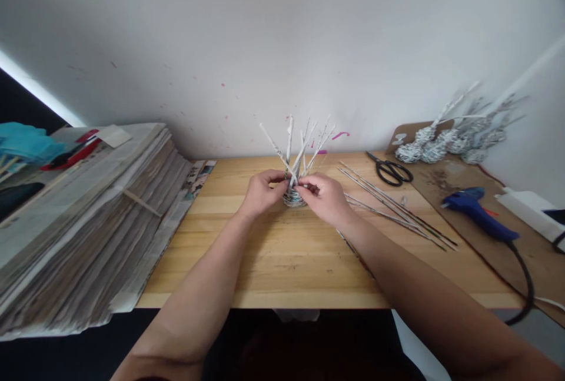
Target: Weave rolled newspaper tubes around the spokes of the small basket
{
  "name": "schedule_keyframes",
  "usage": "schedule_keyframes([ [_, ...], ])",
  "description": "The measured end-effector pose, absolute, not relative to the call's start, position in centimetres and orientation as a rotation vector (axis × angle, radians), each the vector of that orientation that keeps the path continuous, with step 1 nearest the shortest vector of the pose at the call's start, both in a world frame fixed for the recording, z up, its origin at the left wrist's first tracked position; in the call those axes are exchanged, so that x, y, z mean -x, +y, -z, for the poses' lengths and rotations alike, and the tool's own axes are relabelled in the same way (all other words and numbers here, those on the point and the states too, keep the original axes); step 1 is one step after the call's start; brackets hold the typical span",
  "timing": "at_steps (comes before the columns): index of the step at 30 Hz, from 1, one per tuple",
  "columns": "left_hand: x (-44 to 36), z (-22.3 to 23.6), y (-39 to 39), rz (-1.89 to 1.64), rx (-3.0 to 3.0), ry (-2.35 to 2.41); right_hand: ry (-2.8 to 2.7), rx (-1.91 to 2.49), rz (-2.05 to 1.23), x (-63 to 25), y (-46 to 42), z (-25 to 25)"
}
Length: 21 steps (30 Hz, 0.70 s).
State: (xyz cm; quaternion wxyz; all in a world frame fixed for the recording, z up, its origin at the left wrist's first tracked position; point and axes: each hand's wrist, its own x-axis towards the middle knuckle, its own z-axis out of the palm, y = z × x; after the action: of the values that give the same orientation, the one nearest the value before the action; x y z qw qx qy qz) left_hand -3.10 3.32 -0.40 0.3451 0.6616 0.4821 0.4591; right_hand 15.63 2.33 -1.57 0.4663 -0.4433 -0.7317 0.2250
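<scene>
A small basket woven from rolled newspaper sticks (293,199) stands on the wooden table between my two hands. Several white paper stakes rise from it and fan outward, some of them crossing. My left hand (265,192) grips the basket's upper left side, thumb and fingers pinched at the base of the stakes. From the right, my right hand (324,194) pinches a paper stick (296,178) at the front of the weave. A long thin strand (355,251) runs from under my right forearm toward the table's front edge. My fingers partly hide the rim.
Loose paper sticks (392,207) and black-handled scissors (391,170) lie to the right. Beyond are a blue glue gun (481,213) on cardboard, a white power strip (534,213) and woven paper pieces (436,144). A tall newspaper stack (97,222) fills the left, with a red-handled tool (73,151) on top.
</scene>
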Motion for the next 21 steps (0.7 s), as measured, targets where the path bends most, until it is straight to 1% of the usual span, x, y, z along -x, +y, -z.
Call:
schedule_keyframes([
  [6, 4.2, 0.3, 4.0, -1.043, -1.825, 1.22, -1.825, 1.033, -0.523, -15.6, 2.1, 1.6],
  [12, 4.5, 0.2, 4.0, -1.102, -2.042, 1.222, -1.834, 0.983, -0.51, -15.5, 2.0, 1.8],
  [21, 4.0, -0.8, 2.8, -0.97, -1.902, 1.161, -1.886, 0.967, -0.488, -15.6, 2.0, 1.9],
])
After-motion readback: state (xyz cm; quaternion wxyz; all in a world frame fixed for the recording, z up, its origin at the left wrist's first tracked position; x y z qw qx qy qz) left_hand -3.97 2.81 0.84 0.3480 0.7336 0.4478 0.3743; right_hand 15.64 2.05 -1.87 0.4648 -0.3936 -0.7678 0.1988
